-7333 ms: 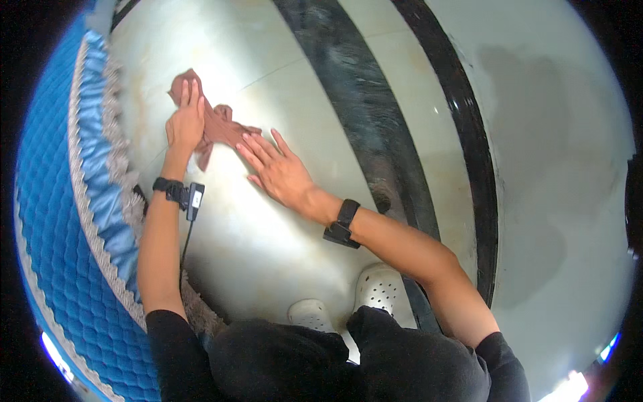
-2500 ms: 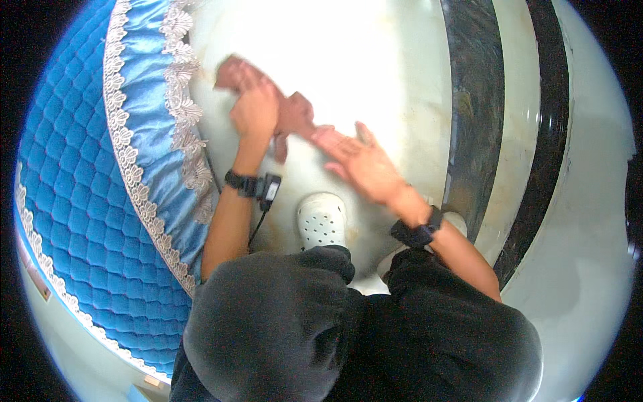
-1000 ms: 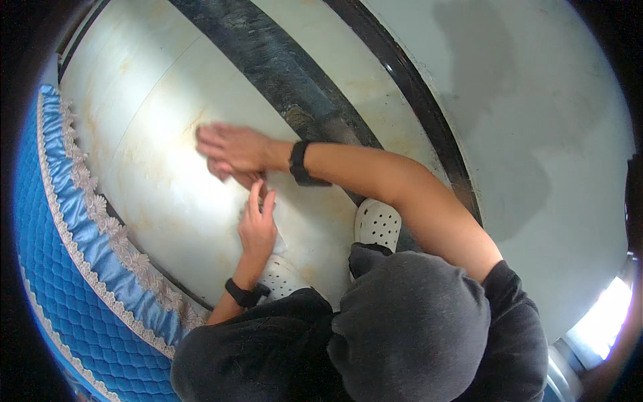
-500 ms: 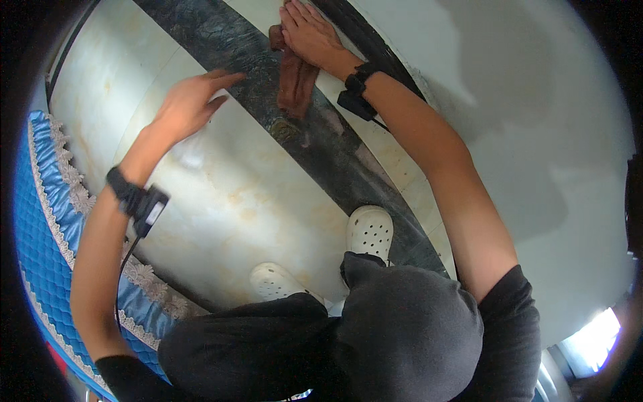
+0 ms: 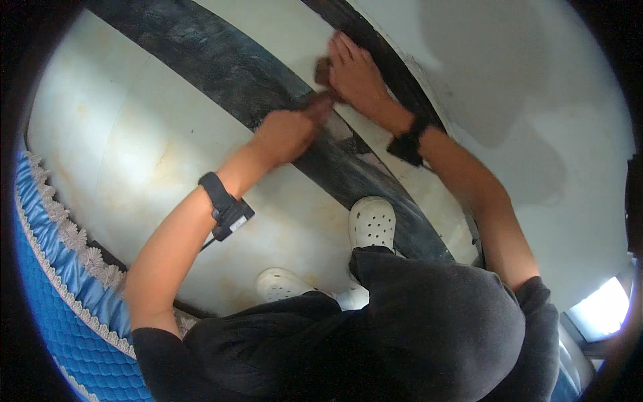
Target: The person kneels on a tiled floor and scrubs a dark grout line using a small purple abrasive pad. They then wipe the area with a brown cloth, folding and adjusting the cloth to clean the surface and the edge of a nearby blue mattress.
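A brown cloth [image 5: 323, 71] lies bunched on the floor beside the dark baseboard. My right hand [image 5: 358, 77] presses down over it, fingers stretched toward the wall, and part of the cloth sticks out past the hand's left side. My left hand [image 5: 287, 137] is closed at the cloth's loose near end, above the dark floor band. Motion smears both hands and the cloth, and the left fingertips are hard to make out. Each wrist wears a black strap with a small box.
A dark marbled band [image 5: 201, 53] crosses the pale tiled floor [image 5: 147, 134]. The dark baseboard [image 5: 395, 60] meets a white wall [image 5: 536, 87] on the right. White perforated clogs [image 5: 372, 222] are on my feet. A blue quilted cover [image 5: 74, 321] with lace trim hangs at left.
My left hand has moved right from open air to the cloth's near end and closed there. My right hand has shifted right and nearer, bringing the cloth along. The view has shifted somewhat.
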A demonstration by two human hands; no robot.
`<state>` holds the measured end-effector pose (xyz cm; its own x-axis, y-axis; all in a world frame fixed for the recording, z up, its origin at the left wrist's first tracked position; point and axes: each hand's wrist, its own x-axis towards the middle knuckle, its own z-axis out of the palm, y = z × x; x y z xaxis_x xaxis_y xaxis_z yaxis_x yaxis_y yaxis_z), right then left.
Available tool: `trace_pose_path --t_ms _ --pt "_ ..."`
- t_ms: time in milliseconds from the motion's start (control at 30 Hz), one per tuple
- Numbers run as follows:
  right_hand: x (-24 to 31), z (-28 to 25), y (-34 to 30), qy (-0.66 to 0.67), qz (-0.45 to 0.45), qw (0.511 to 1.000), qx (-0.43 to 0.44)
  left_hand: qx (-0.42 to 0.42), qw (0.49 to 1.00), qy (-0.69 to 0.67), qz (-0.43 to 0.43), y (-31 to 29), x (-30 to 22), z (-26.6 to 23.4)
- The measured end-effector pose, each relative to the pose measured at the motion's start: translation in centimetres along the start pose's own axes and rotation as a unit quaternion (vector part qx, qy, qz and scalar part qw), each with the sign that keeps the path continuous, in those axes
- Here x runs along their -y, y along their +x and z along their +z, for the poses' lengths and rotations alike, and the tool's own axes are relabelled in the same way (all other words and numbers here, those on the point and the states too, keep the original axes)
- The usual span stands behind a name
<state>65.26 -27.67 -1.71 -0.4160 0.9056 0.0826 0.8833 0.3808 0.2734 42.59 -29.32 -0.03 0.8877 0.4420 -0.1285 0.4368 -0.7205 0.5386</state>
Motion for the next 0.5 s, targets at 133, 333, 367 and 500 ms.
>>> trace_pose_path --t_ms 133,333,367,500 --pt "1.1 -2.3 -10.9 0.078 0.128 0.984 0.098 0.101 0.989 -0.050 0.095 -0.2 -5.6 5.4" --pt "4.5 -7.4 -22.9 0.099 0.212 0.944 0.234 0.179 0.967 -0.095 0.152 -2.4 -9.3 6.2" --pt "5.0 -7.9 -23.6 0.115 0.223 0.934 0.254 0.172 0.968 -0.094 0.156 -2.5 -9.2 6.1" --pt "6.4 -7.9 -22.8 0.153 0.193 0.954 0.170 0.132 0.975 -0.088 0.158 -3.5 -7.7 5.7"
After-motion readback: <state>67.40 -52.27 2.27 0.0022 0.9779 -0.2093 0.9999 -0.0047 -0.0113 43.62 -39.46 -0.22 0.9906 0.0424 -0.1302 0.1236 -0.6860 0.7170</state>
